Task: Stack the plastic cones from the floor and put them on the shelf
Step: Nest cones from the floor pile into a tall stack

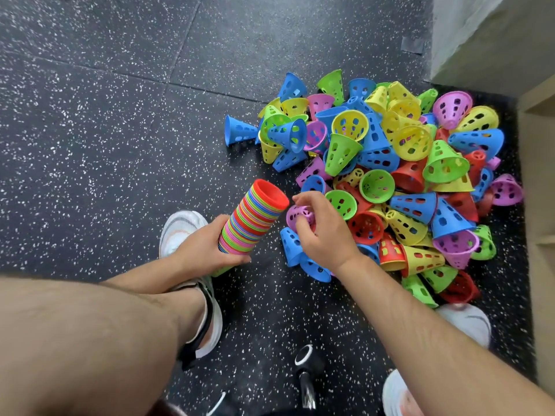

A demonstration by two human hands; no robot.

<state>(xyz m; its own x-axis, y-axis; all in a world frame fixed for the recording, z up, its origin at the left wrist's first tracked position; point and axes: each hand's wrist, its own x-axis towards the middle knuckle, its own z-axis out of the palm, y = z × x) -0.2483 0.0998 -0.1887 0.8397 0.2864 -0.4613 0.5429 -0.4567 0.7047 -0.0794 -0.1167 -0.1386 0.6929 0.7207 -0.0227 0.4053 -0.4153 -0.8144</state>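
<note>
Fingers (306,201) perhaps on purple cone (295,214) beside stack (255,217)

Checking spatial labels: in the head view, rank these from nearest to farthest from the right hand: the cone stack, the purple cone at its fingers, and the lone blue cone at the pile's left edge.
1. purple cone: within the right hand's curled fingers.
2. cone stack: just to the left, gripped by the left hand.
3. lone blue cone: far up-left, on the floor.

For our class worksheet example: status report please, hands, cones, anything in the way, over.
Left hand grips cone stack, red on top. Right hand pinches purple cone at pile edge. Nothing between cone and stack.
</note>
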